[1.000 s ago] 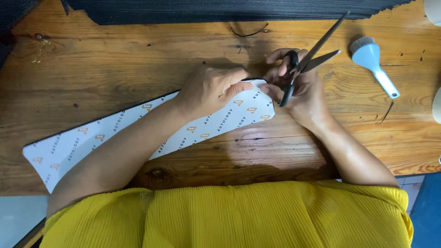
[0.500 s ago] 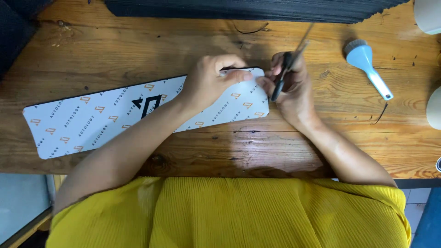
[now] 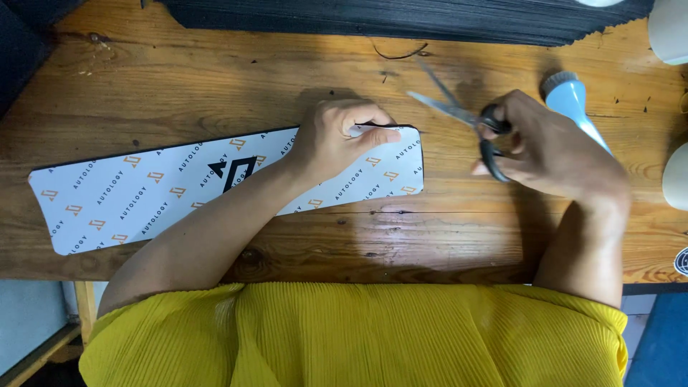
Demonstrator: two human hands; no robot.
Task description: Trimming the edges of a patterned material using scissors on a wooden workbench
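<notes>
A long white patterned strip (image 3: 143,190) with rounded ends lies flat on the wooden table (image 3: 179,79). My left hand (image 3: 337,140) rests on its right end, fingers curled and pressing the top edge. My right hand (image 3: 552,154) is off to the right of the strip, gripping black-handled scissors (image 3: 466,118) whose blades are parted and point up and to the left, clear of the strip.
A light blue brush-like tool (image 3: 573,104) lies partly under my right hand. Black sheet material (image 3: 401,18) covers the table's far edge. Pale rounded objects (image 3: 670,32) sit at the right edge. My yellow garment (image 3: 358,337) fills the bottom.
My right hand has pulled the scissors away from the strip's right end, to the right, and the blades have swung to point left. My left hand stays on the strip.
</notes>
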